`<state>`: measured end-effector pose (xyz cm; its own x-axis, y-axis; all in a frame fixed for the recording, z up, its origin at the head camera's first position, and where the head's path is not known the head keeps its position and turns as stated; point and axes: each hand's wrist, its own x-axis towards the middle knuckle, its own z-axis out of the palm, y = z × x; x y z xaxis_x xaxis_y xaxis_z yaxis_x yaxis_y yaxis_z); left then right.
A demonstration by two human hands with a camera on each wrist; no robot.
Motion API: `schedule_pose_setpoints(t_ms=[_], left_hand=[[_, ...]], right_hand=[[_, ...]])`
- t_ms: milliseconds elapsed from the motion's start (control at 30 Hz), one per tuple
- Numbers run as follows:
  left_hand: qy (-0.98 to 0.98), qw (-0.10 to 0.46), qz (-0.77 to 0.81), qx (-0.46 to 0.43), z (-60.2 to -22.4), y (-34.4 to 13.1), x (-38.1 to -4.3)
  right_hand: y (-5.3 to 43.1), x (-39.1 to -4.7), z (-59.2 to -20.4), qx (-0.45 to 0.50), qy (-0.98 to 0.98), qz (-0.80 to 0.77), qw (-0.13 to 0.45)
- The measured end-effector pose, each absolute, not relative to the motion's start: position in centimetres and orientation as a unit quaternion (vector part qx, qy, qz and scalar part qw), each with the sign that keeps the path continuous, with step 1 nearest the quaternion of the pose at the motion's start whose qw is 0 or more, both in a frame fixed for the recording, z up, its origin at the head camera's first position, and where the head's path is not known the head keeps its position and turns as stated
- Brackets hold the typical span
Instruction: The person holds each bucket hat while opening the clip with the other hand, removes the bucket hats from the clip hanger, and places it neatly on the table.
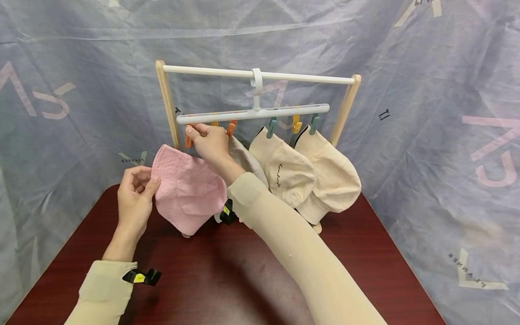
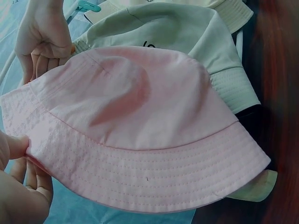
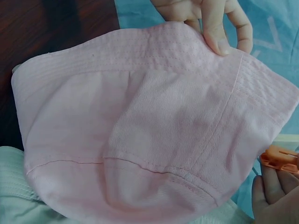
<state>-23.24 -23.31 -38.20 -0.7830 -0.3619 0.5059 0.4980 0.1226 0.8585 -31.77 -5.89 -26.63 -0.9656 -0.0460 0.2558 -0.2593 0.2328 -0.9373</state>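
My left hand [image 1: 135, 194] pinches the brim of a pink bucket hat [image 1: 184, 183] between thumb and fingers, at the hat's left edge. The hat is tilted, its brim to the left and its crown toward the right forearm. My right hand [image 1: 212, 142] is just under the left end of a white hanger [image 1: 292, 111] and pinches an orange clip [image 1: 188, 139] there. In the right wrist view that orange clip [image 3: 280, 158] lies against the fingers, close beside the hat's brim corner. A second orange clip [image 1: 232, 128] hangs just right of the hand.
Two cream hats [image 1: 280, 167] [image 1: 331, 174] hang from green clips [image 1: 272, 127] on the right half. A pale hat [image 1: 245, 158] is partly hidden behind the right forearm. A yellow clip [image 1: 297, 124] hangs between the green ones. The hanger hooks on a wooden-legged rack [image 1: 164, 97] on a dark red table [image 1: 195, 284].
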Motion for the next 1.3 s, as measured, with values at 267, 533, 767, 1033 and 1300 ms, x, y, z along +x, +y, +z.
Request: schedule_pose_setpoints(t_ms=[267,533,767,1033,1300], left_hand=[[-0.677,0.331,-0.655,-0.051,-38.09,-23.32,-23.18],[-0.673,0.334,-0.658,-0.055,-38.07,-23.29,-23.22],[-0.666,0.339,-0.662,-0.060,-37.97,-23.29,-23.22],[-0.663,0.338,-0.666,-0.061,-37.96,-23.32,-23.23],[-0.665,0.341,-0.662,-0.057,-37.92,-23.37,-23.24]], right_hand=[[-5.88,-31.71,-26.65,0.098,-0.776,0.617,0.085],[-5.86,-31.63,-26.60,0.093,-0.773,0.622,0.080],[-5.87,-31.70,-26.66,0.097,-0.773,0.622,0.084],[-5.76,-31.74,-26.59,0.099,-0.782,0.609,0.085],[-5.78,-31.90,-26.70,0.106,-0.788,0.601,0.083]])
